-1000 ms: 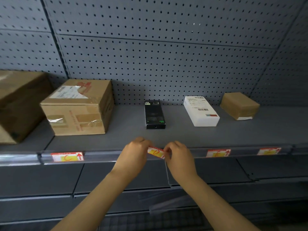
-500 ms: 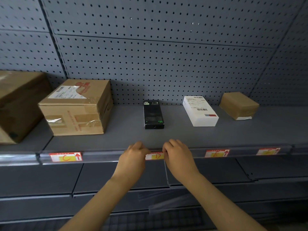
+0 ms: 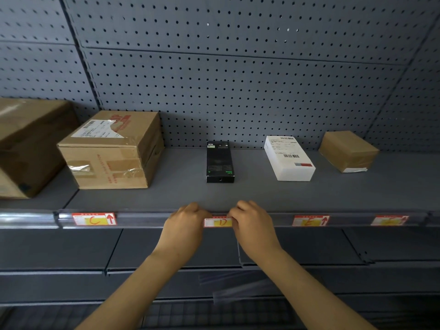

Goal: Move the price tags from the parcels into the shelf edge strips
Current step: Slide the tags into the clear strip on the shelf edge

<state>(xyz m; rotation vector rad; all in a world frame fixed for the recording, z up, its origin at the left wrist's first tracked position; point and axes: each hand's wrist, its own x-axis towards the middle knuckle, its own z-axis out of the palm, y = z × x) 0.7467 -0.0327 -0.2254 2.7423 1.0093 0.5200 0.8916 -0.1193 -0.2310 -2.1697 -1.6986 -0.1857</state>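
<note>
Parcels line the shelf from nine o'clock to three: a big brown carton cut off at the edge, a taped cardboard box, a slim black box, a white box and a small brown parcel. None of them carries a tag that I can see. Along the front runs the shelf edge strip, and in it, again left to right, sit tag C below the cardboard box, tag D at dead centre, tag E and a blurred fourth tag out at three o'clock.

From my seat the step in hand is seating tag D, straight at six o'clock from the black box. My left hand is curled over the tag's left end and my right hand over its right end, fingers bent onto the strip's lip. Both appear to pinch or press the tag, though I cannot tell how firmly. The tag looks level and lies flat in the channel.

I judge this tag nearly done. Next calls for pressing both ends home under the clear lip, then letting go gently so it does not spring out, and checking for remaining tags.
</note>
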